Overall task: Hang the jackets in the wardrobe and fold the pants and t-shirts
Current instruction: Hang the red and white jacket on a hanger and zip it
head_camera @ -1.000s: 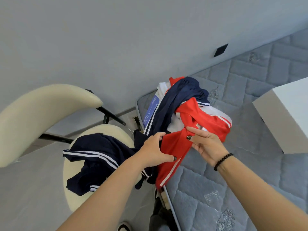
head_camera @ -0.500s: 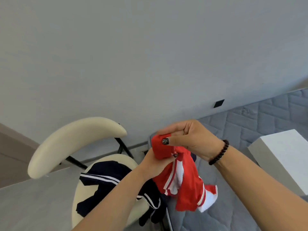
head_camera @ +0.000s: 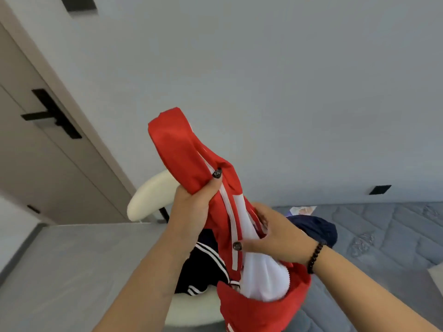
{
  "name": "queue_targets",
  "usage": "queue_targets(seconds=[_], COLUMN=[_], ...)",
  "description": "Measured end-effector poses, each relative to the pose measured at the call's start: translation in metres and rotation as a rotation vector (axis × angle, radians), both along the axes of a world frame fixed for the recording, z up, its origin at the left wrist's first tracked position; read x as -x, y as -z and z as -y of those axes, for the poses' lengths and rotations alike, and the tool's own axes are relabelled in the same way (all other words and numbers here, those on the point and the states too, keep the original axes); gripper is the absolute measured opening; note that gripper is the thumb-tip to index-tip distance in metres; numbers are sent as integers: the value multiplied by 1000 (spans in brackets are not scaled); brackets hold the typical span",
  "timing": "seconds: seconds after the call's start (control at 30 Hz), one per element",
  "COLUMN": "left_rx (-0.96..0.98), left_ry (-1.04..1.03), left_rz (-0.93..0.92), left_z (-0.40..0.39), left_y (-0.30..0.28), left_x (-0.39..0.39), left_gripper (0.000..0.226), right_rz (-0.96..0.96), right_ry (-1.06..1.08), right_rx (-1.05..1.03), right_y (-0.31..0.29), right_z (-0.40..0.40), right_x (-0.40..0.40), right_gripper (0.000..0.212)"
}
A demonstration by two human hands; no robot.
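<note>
Lifting the red jacket (head_camera: 191,161) clear of the bed (head_camera: 383,231), where it was lying in the heap a second ago, the person is now holding it up in front of the wall. The left hand (head_camera: 191,207) is gripping a bunched red section up high, while the right hand (head_camera: 275,233) is pinching the fabric lower down beside the white lining. That is looking like sorting out the garment's shape before hanging, so the wardrobe step is still waiting. Navy clothes (head_camera: 203,267) are lying on the cream chair (head_camera: 148,200) below, another navy piece (head_camera: 314,228) is sitting on the quilted mattress, and a door (head_camera: 48,149) is standing at the left.
</note>
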State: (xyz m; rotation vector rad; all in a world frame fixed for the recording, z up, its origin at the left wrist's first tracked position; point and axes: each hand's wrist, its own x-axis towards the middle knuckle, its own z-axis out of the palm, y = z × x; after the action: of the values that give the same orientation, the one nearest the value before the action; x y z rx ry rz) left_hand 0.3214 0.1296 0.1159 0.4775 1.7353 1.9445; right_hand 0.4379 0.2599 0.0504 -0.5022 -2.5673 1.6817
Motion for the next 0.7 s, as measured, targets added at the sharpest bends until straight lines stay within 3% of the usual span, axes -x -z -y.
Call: queue_targets(seconds=[0.13,0.2,0.27,0.37,0.5,0.7], left_rx=[-112,-170,-186,-207,-231,-31], left_ry=[-191,-276,-371,-516,-679,-696], left_rz=[52,128,195,251,275,430], left_z=[75,115,160,230,321,419], left_y=[-24,-33,-37,-39,-38,-6], left_x=[17,22,25,28,23,-16], left_gripper=[15,11,10,12,17,17], right_rz=[-28,-43,-88,-128,-74,-142], right_ry=[-27,-33,-97,-173,-151,16], right_rx=[-171,-177,-195,-172,37,442], right_y=[10,11,6,-4,-13,-52], right_z=[50,77,113,180,266,377], right_x=[32,50,66,86,104,123], right_gripper=[22,11,17,41,30,14])
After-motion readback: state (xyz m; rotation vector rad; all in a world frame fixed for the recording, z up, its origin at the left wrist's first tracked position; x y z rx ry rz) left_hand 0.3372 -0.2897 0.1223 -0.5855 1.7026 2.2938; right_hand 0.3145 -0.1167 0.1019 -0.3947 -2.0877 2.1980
